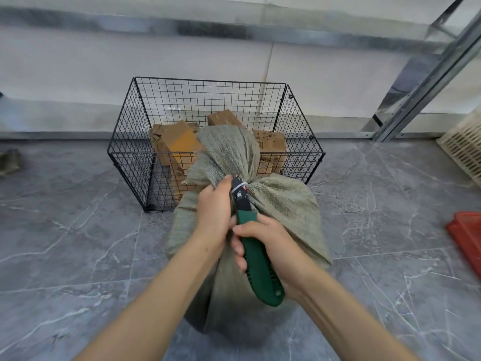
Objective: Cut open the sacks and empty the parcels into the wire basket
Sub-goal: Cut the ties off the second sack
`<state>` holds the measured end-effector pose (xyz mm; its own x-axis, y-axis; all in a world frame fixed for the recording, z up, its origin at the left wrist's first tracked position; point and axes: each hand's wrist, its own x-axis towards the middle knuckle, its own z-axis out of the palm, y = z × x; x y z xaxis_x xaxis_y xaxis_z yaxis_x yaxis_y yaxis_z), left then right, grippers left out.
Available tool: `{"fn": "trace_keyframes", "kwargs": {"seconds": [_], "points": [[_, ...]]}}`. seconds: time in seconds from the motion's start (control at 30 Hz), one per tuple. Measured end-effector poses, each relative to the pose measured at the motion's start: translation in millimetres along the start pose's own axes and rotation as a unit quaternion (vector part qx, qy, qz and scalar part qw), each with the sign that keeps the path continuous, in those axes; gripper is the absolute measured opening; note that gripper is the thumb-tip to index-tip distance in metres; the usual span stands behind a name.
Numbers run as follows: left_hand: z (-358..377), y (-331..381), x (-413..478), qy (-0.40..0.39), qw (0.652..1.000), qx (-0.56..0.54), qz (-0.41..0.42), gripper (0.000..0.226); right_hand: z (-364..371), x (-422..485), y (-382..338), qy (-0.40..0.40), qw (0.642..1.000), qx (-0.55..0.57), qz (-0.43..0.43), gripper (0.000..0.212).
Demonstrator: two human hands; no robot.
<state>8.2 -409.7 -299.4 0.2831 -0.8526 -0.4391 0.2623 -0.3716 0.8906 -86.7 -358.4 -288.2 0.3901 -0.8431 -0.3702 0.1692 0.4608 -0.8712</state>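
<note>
**Inspector:** Position of the sack?

**Assessor:** The woven sack (283,204) stands centre frame on the grey tiled floor (78,230), full and tied. Its bunched top leans against the near wall of the wire basket (125,142).

**Inspector:** Hands?

**Assessor:** The left hand (214,212) is clenched round the gathered neck, just beside the white tie (240,184). The right hand (270,243) is wrapped round the green handle of a knife (256,261), and the dark blade (240,198) is laid against the tie.

**Inspector:** Step in hand?

**Assessor:** In my judgement, cutting the closure. The tie looks intact, so this sack is unopened.

**Inspector:** Next requirement?

**Assessor:** Draw the blade through the tie, away from the left thumb, which sits very close to it. Then put the knife aside, lift the sack and tip it over the basket rim.

**Inspector:** Surroundings?

**Assessor:** Cardboard parcels (179,144) already lie in the basket. There is a red tray (466,230) at the right edge and a cream slotted crate (466,149) above it.
</note>
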Motion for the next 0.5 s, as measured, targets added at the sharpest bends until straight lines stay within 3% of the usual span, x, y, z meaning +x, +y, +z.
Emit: {"fn": "trace_keyframes", "kwargs": {"seconds": [0.17, 0.37, 0.5], "points": [[1.5, 5.3, 2.9, 0.004, 1.000, -0.005, 0.008, 0.024, 6.2, 5.2, 0.2, -0.025, 1.000, 0.005, 0.003, 0.019], [2.2, 9.7, 1.0, 0.011, 0.999, -0.040, 0.019, 0.027, 3.1, 3.7, -10.1, 0.003, 0.985, -0.171, -0.022, 0.021], [2.8, 12.8, 3.1, 0.010, 0.999, -0.023, 0.047, 0.024, 0.1, 6.8, -17.2, 0.057, 0.954, -0.291, -0.044, 0.020]]}}
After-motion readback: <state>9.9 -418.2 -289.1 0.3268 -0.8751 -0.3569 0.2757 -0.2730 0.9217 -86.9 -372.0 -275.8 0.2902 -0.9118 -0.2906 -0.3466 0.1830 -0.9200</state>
